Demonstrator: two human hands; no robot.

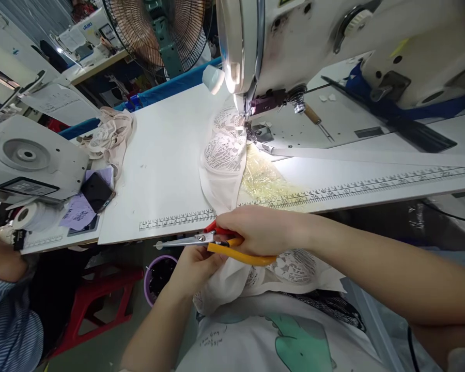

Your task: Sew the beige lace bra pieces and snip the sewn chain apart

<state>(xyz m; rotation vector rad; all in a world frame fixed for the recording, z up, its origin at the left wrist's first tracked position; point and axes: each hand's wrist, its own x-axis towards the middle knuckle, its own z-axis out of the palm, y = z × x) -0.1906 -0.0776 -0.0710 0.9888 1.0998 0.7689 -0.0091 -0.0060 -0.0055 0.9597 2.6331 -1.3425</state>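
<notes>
My right hand [263, 227] is closed round scissors [236, 254] with red and orange handles, at the table's front edge. Their metal blades point left. Just below them, my left hand [194, 271] has its fingers curled in, gripping part of a pale lace bra [294, 266] that hangs over my lap. Another pale lace bra piece [225, 155] lies on the table under the sewing machine's [240, 57] needle area, running down toward my right hand. Whether the two pieces are joined is hidden behind the hand.
A ruler strip [313, 195] runs along the white table's [166, 170] front edge. A wood-handled tool [313, 116] lies right of the needle. At left are a phone [96, 192], a bra pile [112, 129] and a co-worker's arm [2, 258]. A purple bin [149, 284] stands below.
</notes>
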